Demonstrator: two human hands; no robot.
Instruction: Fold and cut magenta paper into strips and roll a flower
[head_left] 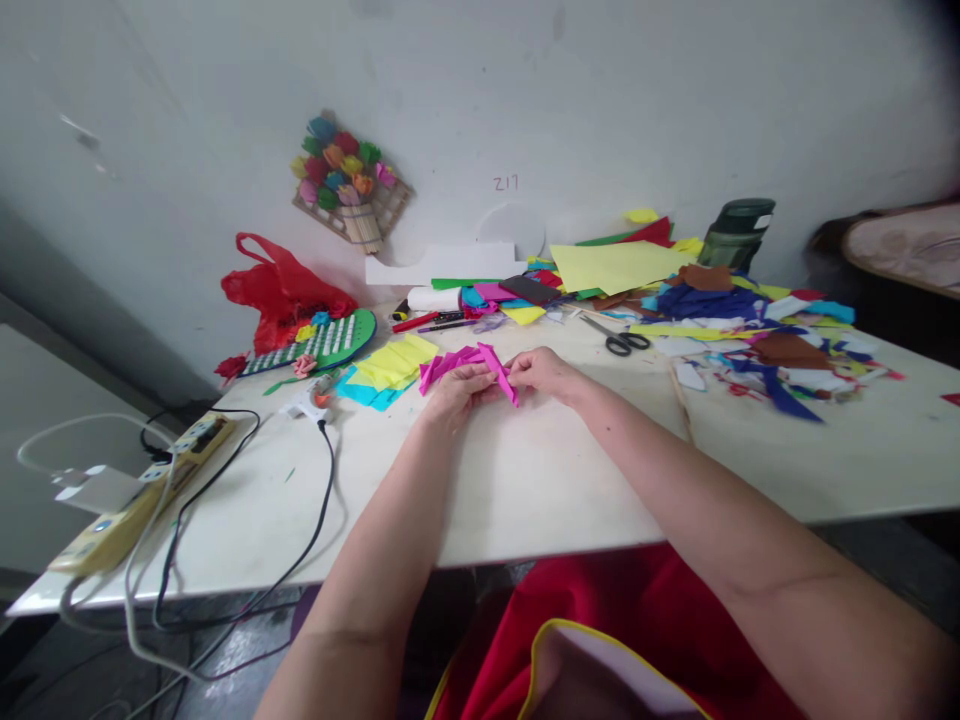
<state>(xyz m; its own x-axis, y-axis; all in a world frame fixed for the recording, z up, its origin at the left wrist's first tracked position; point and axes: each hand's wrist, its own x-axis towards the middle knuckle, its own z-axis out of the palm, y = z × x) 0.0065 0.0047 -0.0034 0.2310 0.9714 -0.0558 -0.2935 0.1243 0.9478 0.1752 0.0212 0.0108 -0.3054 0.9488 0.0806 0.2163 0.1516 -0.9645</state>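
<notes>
Both hands (459,393) (543,370) hold pink paper (492,360) well behind the table's front edge (555,548).

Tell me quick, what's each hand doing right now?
Left hand: closed, holding pink paper.
Right hand: fingers closed, pinching the same pink paper.

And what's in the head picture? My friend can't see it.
A person's left hand and right hand hold pink paper over a white table. Yellow sheets lie to the left, scissors and colourful scraps to the right.
</notes>
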